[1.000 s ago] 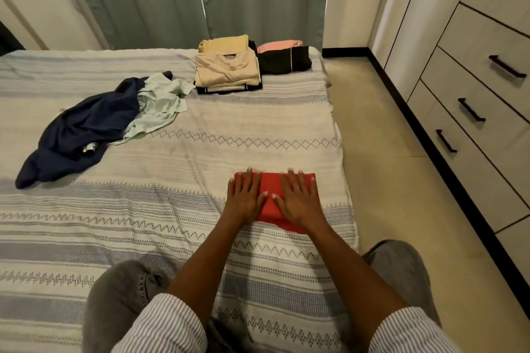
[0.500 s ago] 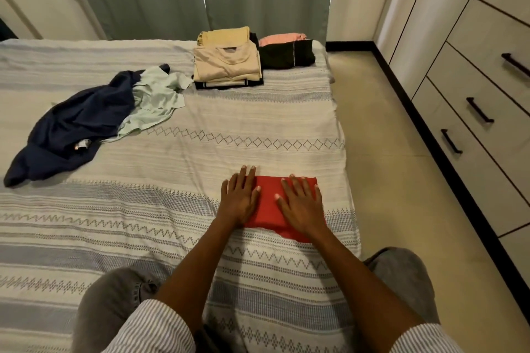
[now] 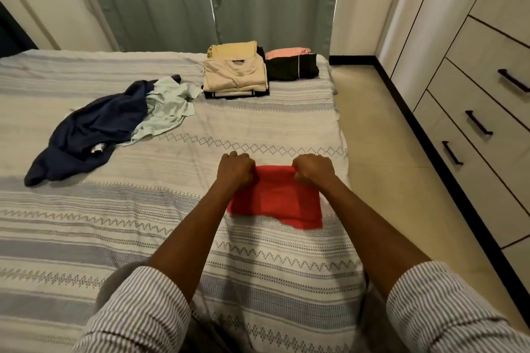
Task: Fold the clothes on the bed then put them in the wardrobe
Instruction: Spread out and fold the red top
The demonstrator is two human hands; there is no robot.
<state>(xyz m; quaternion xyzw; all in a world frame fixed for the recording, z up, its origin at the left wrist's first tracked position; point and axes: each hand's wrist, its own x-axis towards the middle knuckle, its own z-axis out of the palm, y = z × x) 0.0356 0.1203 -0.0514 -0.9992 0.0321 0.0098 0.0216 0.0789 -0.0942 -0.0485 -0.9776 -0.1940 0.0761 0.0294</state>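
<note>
A folded red garment [image 3: 275, 200] lies on the striped bed [image 3: 114, 238] near its right edge. My left hand [image 3: 236, 169] grips its far left corner with curled fingers. My right hand [image 3: 312, 169] grips its far right corner the same way. A crumpled navy garment [image 3: 94, 129] and a pale green one [image 3: 166, 109] lie unfolded at the left. A folded beige stack [image 3: 236, 74] and a folded black and pink pile [image 3: 292, 64] sit at the far end of the bed.
The wardrobe [image 3: 484, 89] with dark drawer handles runs along the right wall. A strip of tiled floor [image 3: 381, 152] separates it from the bed. Grey-green curtains [image 3: 215, 0] hang behind the bed.
Both hands were pressing flat on the red garment; they have slid to its far edge and their fingers have curled round the far corners.
</note>
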